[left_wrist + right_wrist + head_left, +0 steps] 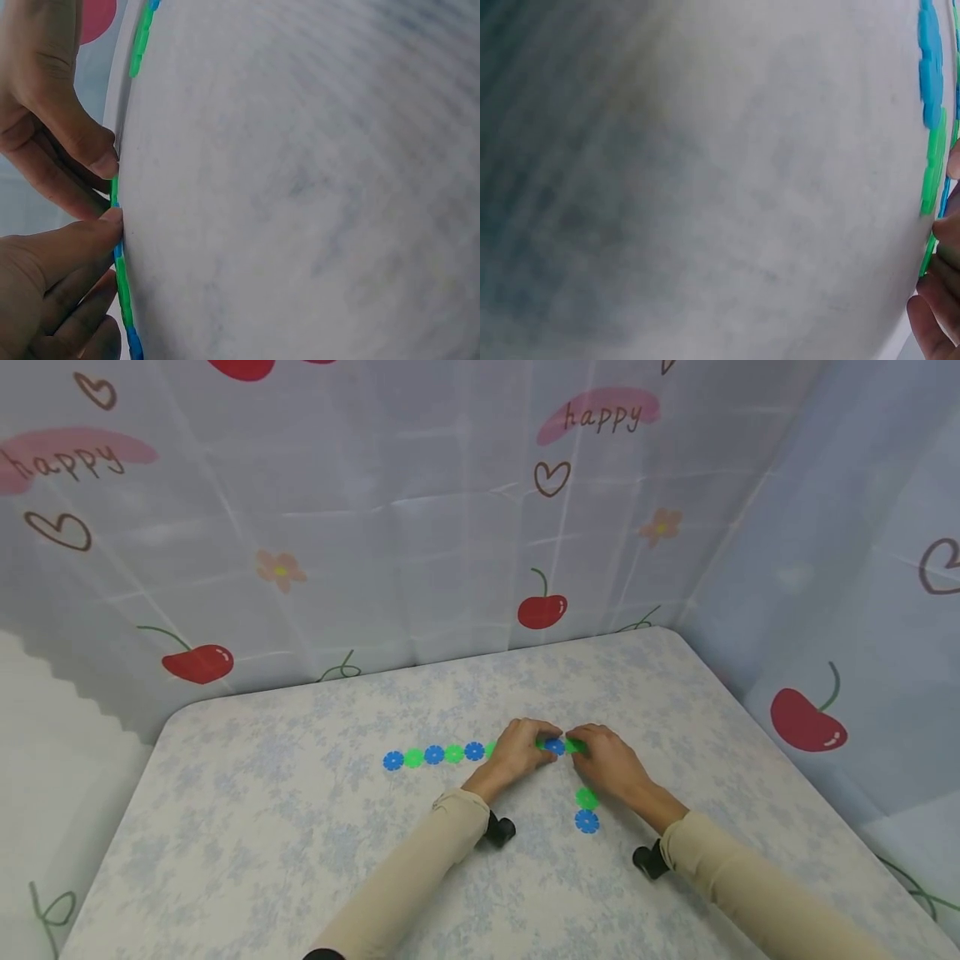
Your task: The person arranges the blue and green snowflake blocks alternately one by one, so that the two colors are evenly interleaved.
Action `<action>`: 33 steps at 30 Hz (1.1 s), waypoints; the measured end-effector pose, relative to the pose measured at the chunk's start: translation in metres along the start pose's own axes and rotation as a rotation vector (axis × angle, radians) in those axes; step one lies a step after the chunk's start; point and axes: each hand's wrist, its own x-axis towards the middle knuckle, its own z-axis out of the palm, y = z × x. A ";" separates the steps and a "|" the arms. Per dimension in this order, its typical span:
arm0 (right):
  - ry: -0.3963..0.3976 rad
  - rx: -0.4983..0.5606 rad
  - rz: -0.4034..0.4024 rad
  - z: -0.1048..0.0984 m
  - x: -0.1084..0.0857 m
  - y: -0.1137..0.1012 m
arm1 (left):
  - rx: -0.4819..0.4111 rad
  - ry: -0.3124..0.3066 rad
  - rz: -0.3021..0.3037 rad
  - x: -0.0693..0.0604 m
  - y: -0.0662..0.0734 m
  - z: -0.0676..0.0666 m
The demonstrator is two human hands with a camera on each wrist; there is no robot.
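A row of flat, notched plastic discs, blue and green in turn, runs across the table; one blue disc point(434, 755) lies in its left part. My left hand point(521, 745) covers some of the row and pinches a blue disc point(555, 747) near the right end. Fingers and thumb of my right hand point(609, 762) pinch the green disc point(574, 747) beside it. Both discs appear edge-on between the fingertips in the left wrist view. Whether their notches are joined, I cannot tell.
Nearer the front, below the right hand, a green disc point(587, 798) and a blue disc point(587, 822) lie edge to edge. The table point(262, 827) has a pale floral cover. A printed curtain point(420, 527) hangs behind it and along the right side.
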 end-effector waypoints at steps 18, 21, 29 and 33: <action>0.064 0.021 -0.053 -0.005 -0.014 0.007 | 0.003 -0.001 0.005 -0.002 0.000 0.000; 0.063 0.044 -0.061 -0.006 -0.025 0.006 | -0.001 0.005 -0.010 -0.003 0.000 -0.001; 0.032 0.151 -0.117 -0.010 -0.062 -0.007 | -0.002 0.013 -0.020 -0.002 -0.001 -0.001; 0.018 0.176 -0.124 -0.009 -0.082 -0.013 | 0.003 0.010 -0.014 -0.003 0.000 0.002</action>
